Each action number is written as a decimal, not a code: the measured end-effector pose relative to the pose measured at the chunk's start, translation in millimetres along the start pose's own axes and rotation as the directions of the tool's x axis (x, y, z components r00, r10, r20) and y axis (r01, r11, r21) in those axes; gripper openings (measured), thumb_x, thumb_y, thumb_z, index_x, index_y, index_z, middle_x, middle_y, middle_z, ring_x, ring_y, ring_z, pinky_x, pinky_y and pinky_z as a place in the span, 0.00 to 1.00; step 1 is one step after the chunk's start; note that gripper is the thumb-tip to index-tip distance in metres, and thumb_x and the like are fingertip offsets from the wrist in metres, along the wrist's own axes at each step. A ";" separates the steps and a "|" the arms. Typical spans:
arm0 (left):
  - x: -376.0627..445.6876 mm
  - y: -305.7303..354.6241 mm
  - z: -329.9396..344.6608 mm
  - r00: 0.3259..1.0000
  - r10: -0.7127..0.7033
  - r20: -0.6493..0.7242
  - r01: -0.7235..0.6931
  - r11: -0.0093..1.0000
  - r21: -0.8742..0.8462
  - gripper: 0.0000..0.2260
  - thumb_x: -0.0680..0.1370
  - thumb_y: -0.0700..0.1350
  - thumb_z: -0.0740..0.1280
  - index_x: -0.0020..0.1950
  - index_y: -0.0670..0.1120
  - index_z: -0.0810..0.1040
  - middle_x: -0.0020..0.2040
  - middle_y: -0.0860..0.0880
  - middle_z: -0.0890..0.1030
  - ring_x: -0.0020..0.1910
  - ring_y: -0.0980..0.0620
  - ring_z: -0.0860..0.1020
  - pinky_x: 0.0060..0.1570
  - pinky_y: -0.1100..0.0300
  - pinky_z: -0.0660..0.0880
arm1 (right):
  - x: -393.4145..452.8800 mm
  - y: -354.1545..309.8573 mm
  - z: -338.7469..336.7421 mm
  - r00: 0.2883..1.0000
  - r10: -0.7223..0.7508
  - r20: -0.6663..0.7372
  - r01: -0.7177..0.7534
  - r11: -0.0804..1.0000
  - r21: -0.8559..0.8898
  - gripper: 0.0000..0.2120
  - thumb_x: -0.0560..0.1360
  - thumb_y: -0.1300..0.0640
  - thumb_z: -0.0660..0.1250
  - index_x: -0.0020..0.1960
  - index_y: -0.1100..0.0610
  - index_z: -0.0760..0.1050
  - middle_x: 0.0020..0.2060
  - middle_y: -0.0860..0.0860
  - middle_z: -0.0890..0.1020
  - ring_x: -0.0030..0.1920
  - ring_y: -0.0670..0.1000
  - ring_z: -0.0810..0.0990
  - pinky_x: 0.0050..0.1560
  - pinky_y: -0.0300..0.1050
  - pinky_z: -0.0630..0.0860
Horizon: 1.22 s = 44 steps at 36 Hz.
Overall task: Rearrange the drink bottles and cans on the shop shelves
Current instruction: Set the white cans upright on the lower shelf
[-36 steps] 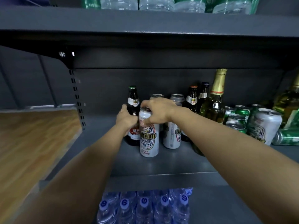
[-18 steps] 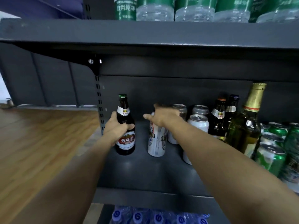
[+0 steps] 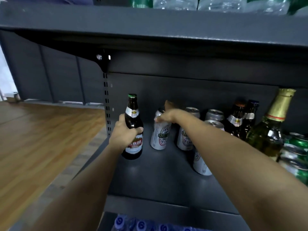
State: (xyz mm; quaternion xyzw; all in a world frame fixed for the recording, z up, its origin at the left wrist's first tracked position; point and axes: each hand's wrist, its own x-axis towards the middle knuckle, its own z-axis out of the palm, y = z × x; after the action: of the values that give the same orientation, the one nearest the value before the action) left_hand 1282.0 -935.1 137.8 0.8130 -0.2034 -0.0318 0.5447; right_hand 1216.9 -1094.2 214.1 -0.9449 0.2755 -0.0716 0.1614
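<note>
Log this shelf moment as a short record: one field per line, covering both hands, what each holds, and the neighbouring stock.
left hand: grips the brown beer bottle around its shoulder, bottle upright on the grey shelf
right hand: holds the top of a white beer can, can tilted
behind right arm: more white cans, upright
far right: dark bottles, gold-foil green bottle, green cans
shelf above: water bottles
shelf below: blue-capped bottles

Dark grey metal shelf point(image 3: 160, 177) carries brown glass beer bottle point(image 3: 133, 130), white-and-red beer cans point(image 3: 160, 135), dark bottles point(image 3: 240, 120), gold-foiled green bottle point(image 3: 270, 130), green cans point(image 3: 296, 147) at right.
</note>
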 end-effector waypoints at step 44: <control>-87.9 17.4 122.4 0.939 0.314 0.142 -0.315 0.949 -0.017 0.25 0.68 0.43 0.71 0.62 0.52 0.66 0.58 0.53 0.74 0.54 0.53 0.75 0.53 0.49 0.75 | -89.5 71.1 -47.9 0.992 -0.103 -0.070 0.096 0.992 -0.087 0.24 0.69 0.50 0.75 0.62 0.56 0.74 0.53 0.51 0.77 0.54 0.52 0.75 0.50 0.41 0.71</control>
State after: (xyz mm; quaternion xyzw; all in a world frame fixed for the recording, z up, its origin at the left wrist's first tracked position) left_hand 1162.9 -1015.4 89.0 0.7673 -0.3689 -0.0019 0.5246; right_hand 1095.8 -1114.8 230.4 -0.9601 0.2366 -0.1030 0.1076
